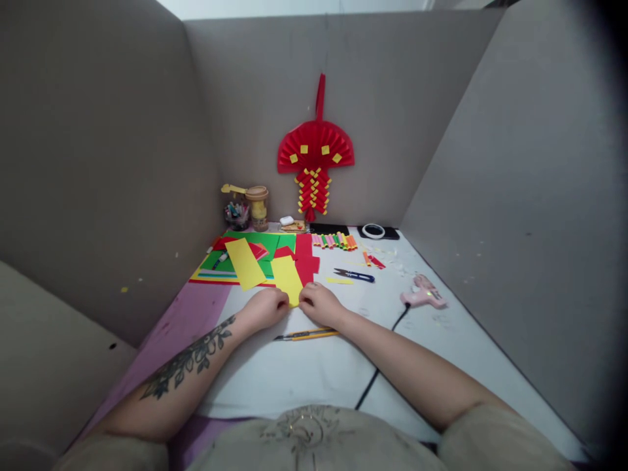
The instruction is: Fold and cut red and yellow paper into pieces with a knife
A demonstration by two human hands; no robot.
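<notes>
A yellow paper strip [288,278] lies lengthwise in front of me, its near edge pinched at both corners. My left hand [267,307] is closed on the left corner, and my right hand [321,305] is closed on the right one. That near edge looks slightly folded or rolled, though the fingertips partly hide it. Just left of the strip, a second yellow paper rectangle [245,263] rests at a slant on stacked coloured sheets. Below my hands lie a craft knife [297,336] and an orange pencil-like stick [318,333], partly under my right wrist.
Green paper [255,243] and red paper [305,252] lie behind. Rolled paper tubes [336,241] line the back, near thread snips [354,275]. A pink glue gun [424,293] with a black cord sits right. A red paper fan ornament [316,147] hangs on the wall.
</notes>
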